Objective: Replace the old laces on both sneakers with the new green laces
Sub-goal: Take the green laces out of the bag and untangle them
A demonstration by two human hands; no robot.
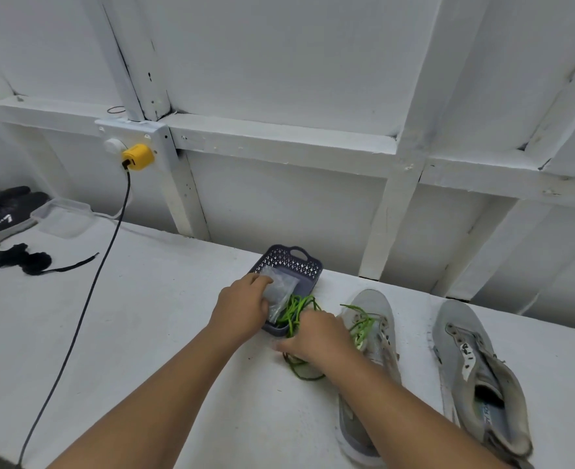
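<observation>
While both grey sneakers lie without old laces, relacing has barely begun. The left sneaker [369, 336] carries loose green laces [296, 311] across its far eyelets; the right sneaker [479, 377] has none. The left hand [242, 308] pinches a clear bag [279, 289] in the purple basket [291, 262]. The right hand [316, 336] grips lace strands just near of the basket. Threading both sneakers remains.
</observation>
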